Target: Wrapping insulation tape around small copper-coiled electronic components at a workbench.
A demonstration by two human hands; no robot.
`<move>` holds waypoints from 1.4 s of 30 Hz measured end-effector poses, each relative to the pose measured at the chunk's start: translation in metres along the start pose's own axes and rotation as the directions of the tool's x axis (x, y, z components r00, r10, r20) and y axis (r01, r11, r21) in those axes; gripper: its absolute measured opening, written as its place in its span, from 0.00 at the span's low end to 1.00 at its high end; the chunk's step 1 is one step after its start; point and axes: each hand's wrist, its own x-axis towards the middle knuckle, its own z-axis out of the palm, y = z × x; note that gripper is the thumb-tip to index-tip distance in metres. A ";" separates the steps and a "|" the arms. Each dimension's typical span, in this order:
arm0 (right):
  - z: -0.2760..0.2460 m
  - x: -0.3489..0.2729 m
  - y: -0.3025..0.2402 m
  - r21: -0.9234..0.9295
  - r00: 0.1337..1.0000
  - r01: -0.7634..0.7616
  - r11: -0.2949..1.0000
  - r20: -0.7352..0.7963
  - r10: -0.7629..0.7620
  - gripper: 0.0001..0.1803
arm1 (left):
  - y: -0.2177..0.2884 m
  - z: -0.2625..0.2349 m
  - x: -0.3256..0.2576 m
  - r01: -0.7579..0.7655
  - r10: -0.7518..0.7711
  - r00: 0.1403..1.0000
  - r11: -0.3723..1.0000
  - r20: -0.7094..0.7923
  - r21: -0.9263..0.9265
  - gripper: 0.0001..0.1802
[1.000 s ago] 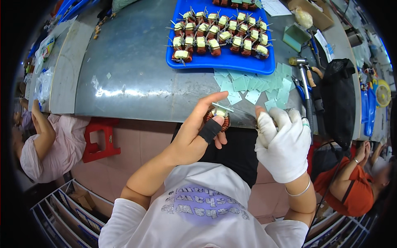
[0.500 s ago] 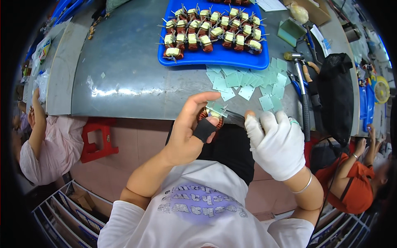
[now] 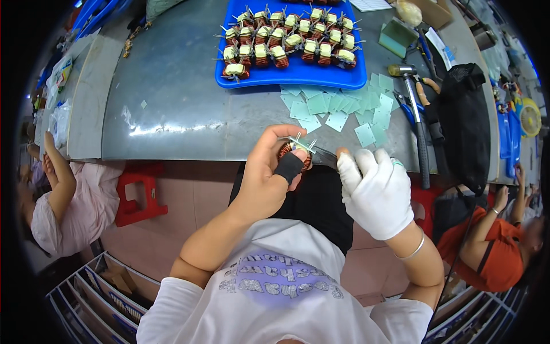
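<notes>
Both hands have drawn nearer the body, off the grey metal table's (image 3: 172,86) near edge.
Bare left hand (image 3: 264,183) grips the copper-wound toroid coil (image 3: 295,153); gloved right hand (image 3: 375,192), just right, clenches a dark tool (image 3: 325,156) reaching leftward to it.

A small copper-wound coil (image 3: 295,155) with a pale green top plate and thin wire leads sticking upward sits pinched in the left hand (image 3: 269,178), held just off the near edge of the grey surface (image 3: 177,103).
</notes>
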 end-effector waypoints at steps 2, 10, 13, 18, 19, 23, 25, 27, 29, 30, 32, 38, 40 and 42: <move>0.005 -0.002 -0.002 -0.021 1.000 -0.005 1.000 -0.011 0.005 0.18 | -0.006 -0.003 -0.002 -0.048 0.048 0.999 0.998 0.009 0.051 0.16; 0.000 0.000 0.005 0.108 0.985 -0.165 0.980 -0.025 0.168 0.28 | -0.005 -0.025 0.003 -0.066 0.061 0.997 0.986 0.037 0.150 0.16; 0.003 -0.001 0.001 0.480 0.964 -0.241 0.843 0.016 0.266 0.22 | -0.009 -0.027 0.003 -0.091 0.088 0.996 0.988 0.026 0.122 0.17; 0.006 0.006 0.001 0.826 0.946 -0.309 0.472 0.214 0.245 0.19 | 0.001 -0.026 -0.002 -0.089 0.068 0.992 0.977 0.108 0.195 0.16; 0.007 0.007 0.001 0.825 0.945 -0.310 0.473 0.216 0.244 0.19 | 0.001 -0.026 -0.002 -0.088 0.068 0.992 0.977 0.108 0.193 0.16; 0.001 0.013 0.007 0.829 0.961 -0.273 0.488 0.216 0.170 0.19 | 0.004 -0.027 -0.003 -0.120 0.076 0.987 0.935 0.142 0.333 0.16; 0.001 0.015 0.012 0.813 0.959 -0.284 0.508 0.252 0.132 0.19 | 0.002 -0.028 -0.003 -0.136 0.080 0.985 0.908 0.155 0.396 0.15; 0.004 0.015 0.016 0.795 0.968 -0.244 0.555 0.232 0.093 0.18 | -0.003 -0.027 0.001 -0.370 0.289 0.928 0.787 0.234 0.494 0.14; -0.002 0.017 0.017 0.765 0.970 -0.233 0.600 0.228 0.085 0.17 | -0.002 -0.030 0.004 -0.420 0.325 0.907 0.744 0.268 0.519 0.13; -0.005 0.019 0.019 0.752 0.961 -0.248 0.610 0.271 0.056 0.16 | -0.002 -0.032 0.004 -0.469 0.361 0.883 0.696 0.301 0.543 0.13; -0.006 0.020 0.023 0.737 0.948 -0.266 0.622 0.316 0.030 0.16 | 0.007 -0.034 0.005 -0.480 0.344 0.876 0.679 0.336 0.555 0.12; -0.009 0.026 0.021 0.769 0.956 -0.242 0.592 0.295 0.008 0.18 | 0.003 -0.035 0.002 -0.413 0.318 0.909 0.776 0.270 0.477 0.13; -0.004 0.022 0.015 0.764 0.952 -0.282 0.580 0.297 0.072 0.20 | 0.003 -0.032 0.002 -0.313 0.253 0.948 0.852 0.193 0.419 0.13; -0.005 0.024 0.012 0.756 0.943 -0.303 0.580 0.326 0.069 0.23 | 0.002 -0.031 0.002 -0.308 0.265 0.951 0.856 0.159 0.416 0.12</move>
